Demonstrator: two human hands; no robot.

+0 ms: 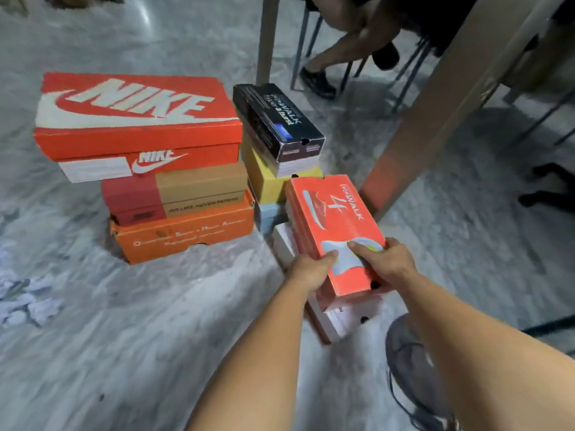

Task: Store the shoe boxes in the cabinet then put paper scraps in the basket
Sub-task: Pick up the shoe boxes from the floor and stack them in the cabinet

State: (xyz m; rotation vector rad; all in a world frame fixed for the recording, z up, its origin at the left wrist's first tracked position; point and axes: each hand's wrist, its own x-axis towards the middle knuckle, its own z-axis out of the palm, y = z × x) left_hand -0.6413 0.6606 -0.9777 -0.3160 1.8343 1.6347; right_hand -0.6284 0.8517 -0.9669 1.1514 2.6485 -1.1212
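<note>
Several shoe boxes are stacked on the marble floor. An orange GoWalk box (pixel 336 219) lies on top of a white box (pixel 339 318) at the right. My left hand (pixel 311 270) grips its near left corner and my right hand (pixel 384 259) presses on its near right end. To the left a big red Nike box (pixel 137 116) tops a brown and red box (pixel 186 191) and an orange box (pixel 183 234). A black GoWalk box (pixel 277 119) sits on a yellow box (pixel 264 178). Crumpled paper scraps (pixel 28 300) lie at the far left. No cabinet or basket is visible.
A table leg (pixel 432 116) slants down just right of the boxes, with another leg (pixel 267 38) behind. A seated person's legs (pixel 339 51) and chair legs are beyond. A floor fan (pixel 410 371) stands at the lower right by my right arm.
</note>
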